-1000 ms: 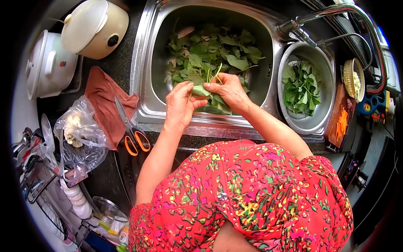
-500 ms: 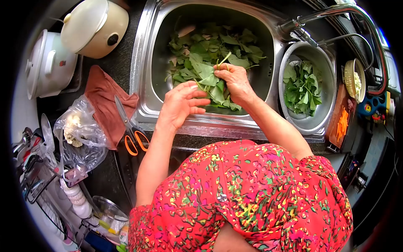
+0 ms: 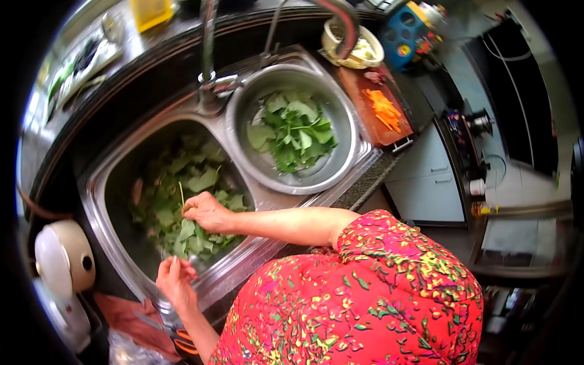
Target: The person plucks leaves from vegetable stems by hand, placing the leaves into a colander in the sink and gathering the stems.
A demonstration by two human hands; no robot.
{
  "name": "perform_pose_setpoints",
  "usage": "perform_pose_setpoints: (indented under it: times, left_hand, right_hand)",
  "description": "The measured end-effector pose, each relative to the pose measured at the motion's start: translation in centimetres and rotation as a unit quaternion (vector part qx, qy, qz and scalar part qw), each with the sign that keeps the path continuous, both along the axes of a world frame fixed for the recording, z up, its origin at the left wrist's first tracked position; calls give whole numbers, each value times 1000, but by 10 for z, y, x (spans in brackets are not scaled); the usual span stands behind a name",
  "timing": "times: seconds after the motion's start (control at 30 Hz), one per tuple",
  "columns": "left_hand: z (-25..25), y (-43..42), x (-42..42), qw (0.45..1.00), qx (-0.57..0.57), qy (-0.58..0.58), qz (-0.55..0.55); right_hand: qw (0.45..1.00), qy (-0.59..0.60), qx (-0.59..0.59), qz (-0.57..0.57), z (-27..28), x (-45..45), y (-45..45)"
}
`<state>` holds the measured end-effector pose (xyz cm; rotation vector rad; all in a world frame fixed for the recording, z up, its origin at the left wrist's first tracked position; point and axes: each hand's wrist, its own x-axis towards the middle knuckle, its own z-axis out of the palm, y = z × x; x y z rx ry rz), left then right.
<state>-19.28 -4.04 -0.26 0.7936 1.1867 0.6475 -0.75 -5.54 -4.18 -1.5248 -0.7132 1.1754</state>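
Pinched in my right hand point(image 3: 208, 213) is a leafy green sprig point(image 3: 187, 234), its pale stem poking up above the fingers and its leaves hanging below. That hand is over the sink point(image 3: 102, 240), where a heap of loose green leaves point(image 3: 161, 188) lies. My left hand point(image 3: 176, 278) hovers at the sink's near edge, its fingers loosely bent and apart, with nothing visible in them. To the right of the sink, a round metal basin point(image 3: 238, 146) holds more green leaves point(image 3: 298, 137).
A cutting board point(image 3: 360, 115) with orange carrot strips point(image 3: 383, 111) lies right of the basin, a small basket point(image 3: 331, 45) behind it. The faucet point(image 3: 210, 91) rises at the back. Scissors point(image 3: 184, 342), a brown cloth point(image 3: 118, 313) and a white cooker point(image 3: 64, 255) are at lower left.
My view has turned to the right, so the sink now appears lower left. My right hand still grips the sprig. My left hand has drawn back from the leaves, its fingers more bent.
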Motion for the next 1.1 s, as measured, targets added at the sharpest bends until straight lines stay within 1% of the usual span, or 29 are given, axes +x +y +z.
perform_pose_setpoints:
  times: [0.07, 0.1, 0.13, 0.17, 0.2, 0.23, 0.27, 0.3, 0.33, 0.4, 0.47, 0.5, 0.53, 0.6, 0.63, 0.67, 0.73, 0.77, 0.87, 0.9, 0.93, 0.97, 1.0, 1.07, 1.1]
  left_hand:
    - [4, 0, 3, 999, 5, 1, -38]
    - [8, 0, 7, 996, 37, 43, -68]
    - [10, -1, 11, 989, 70, 83, -99]
    - [11, -1, 14, 982, 103, 105, -118]
    - [14, 0, 19, 980, 115, 102, -125]
    - [13, -3, 25, 981, 133, 72, -118]
    - [12, -5, 27, 982, 150, 42, -108]
    - [3, 0, 25, 979, 158, 20, -130]
    - [5, -1, 28, 977, 158, 17, -146]
    - [23, -7, 40, 978, 141, -1, -155]
    - [22, -8, 49, 978, 111, -19, -177]
    - [16, -8, 48, 972, 113, -27, -202]
    - [15, -9, 52, 966, 113, -36, -228]
    - [16, -13, 58, 969, 103, -37, -220]
    - [16, -12, 59, 968, 87, -37, -233]
    - [19, -7, 77, 966, 54, -30, -252]
    - [17, -7, 78, 964, 54, -22, -261]
    - [17, -8, 79, 963, 49, -27, -264]
    - [21, -16, 81, 968, 44, -33, -246]
    - [21, -14, 93, 969, 33, -46, -241]
    - [22, -15, 92, 970, 30, -62, -234]
    - [25, -19, 93, 977, 30, -52, -204]
    - [29, -18, 91, 977, 31, -52, -203]
    - [38, -13, 88, 957, 27, 14, -289]
    - [41, -15, 88, 964, 5, 13, -267]
  right_hand:
    - [990, -85, 108, 15, 8, 7, -1]
    - [969, -199, 142, 18, 10, 4, -1]
    - [911, -370, 175, 56, 12, 5, -4]
    - [882, -405, 229, 74, 19, 3, -7]
    - [875, -410, 229, 117, 20, 1, -8]
    - [875, -396, 136, 243, 31, 2, -13]
    - [896, -347, 102, 257, 38, -4, -20]
    - [918, -289, 69, 263, 40, -10, -26]
    - [933, -257, 50, 247, 30, -16, -28]
    - [945, -197, 43, 257, 39, -10, -41]
    - [943, -173, 58, 279, 47, 5, -51]
    - [942, -175, 61, 281, 36, 6, -52]
    - [943, -181, 59, 273, 40, 11, -55]
    - [935, -219, 61, 272, 50, 18, -63]
    - [921, -272, 58, 271, 54, 19, -66]
    - [927, -262, 46, 266, 59, 37, -65]
    - [912, -291, -32, 286, 63, 35, -64]
    - [908, -304, -13, 288, 55, 35, -65]
    - [910, -290, -14, 295, 54, 41, -64]
    - [907, -291, -38, 303, 58, 53, -61]
    - [907, -292, -39, 303, 59, 52, -59]
    - [900, -290, -43, 322, 60, 52, -58]
    - [893, -288, -48, 342, 60, 53, -57]
    - [891, -293, -49, 343, 60, 53, -55]
    - [890, -297, -51, 343, 59, 52, -54]
